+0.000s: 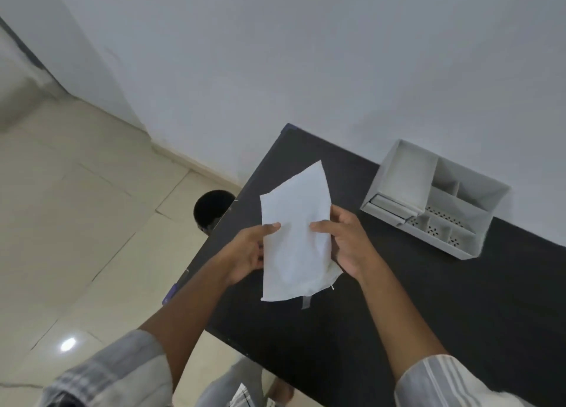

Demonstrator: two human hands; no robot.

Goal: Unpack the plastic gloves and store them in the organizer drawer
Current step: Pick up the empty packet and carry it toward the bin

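Observation:
A flat white packet of plastic gloves point(295, 222) is held above the black table point(398, 299), its long side pointing away from me. My left hand point(248, 250) grips its left edge with the thumb on top. My right hand point(346, 238) grips the right edge, thumb pressed on the front. A grey desk organizer point(435, 198) stands at the back right against the wall, with open compartments on top and a small drawer point(390, 207) at its lower left, pushed nearly shut.
A strip of grey tape point(306, 302) lies on the table just below the packet. Beyond the table's left edge another person's dark-haired head point(213, 209) shows low over the tiled floor point(76, 222). A white wall point(306, 69) backs the table.

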